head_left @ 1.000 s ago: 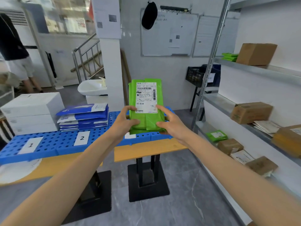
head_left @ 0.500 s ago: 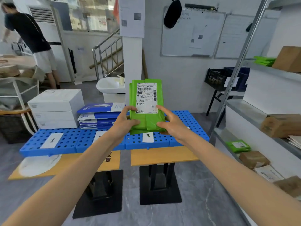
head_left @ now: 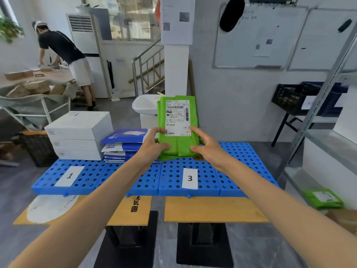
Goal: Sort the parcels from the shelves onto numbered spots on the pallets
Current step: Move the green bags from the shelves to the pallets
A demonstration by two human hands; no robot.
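Note:
I hold a stack of green parcels (head_left: 178, 142) upright in front of me, its white shipping label facing me. My left hand (head_left: 152, 147) grips its lower left side and my right hand (head_left: 205, 147) grips its lower right side. The stack hangs just above the back of the blue perforated pallet (head_left: 228, 182), over the spot marked 3 (head_left: 189, 178). Spot 1 (head_left: 69, 176) carries white boxes (head_left: 77, 135) behind its label. A pile of blue parcels (head_left: 123, 145) lies on the middle spot, whose label my left arm hides.
The pallet rests on two orange-topped tables (head_left: 212, 209) with black bases. A metal shelf post (head_left: 318, 105) stands at right, with a green parcel (head_left: 323, 198) on a low shelf. A person (head_left: 67, 57) bends over a table at back left. A white pillar (head_left: 175, 64) stands behind.
My view swung left and closer to the pallet, so the shelves slid out at right. The green parcels, held in both hands, now hang over spot 3.

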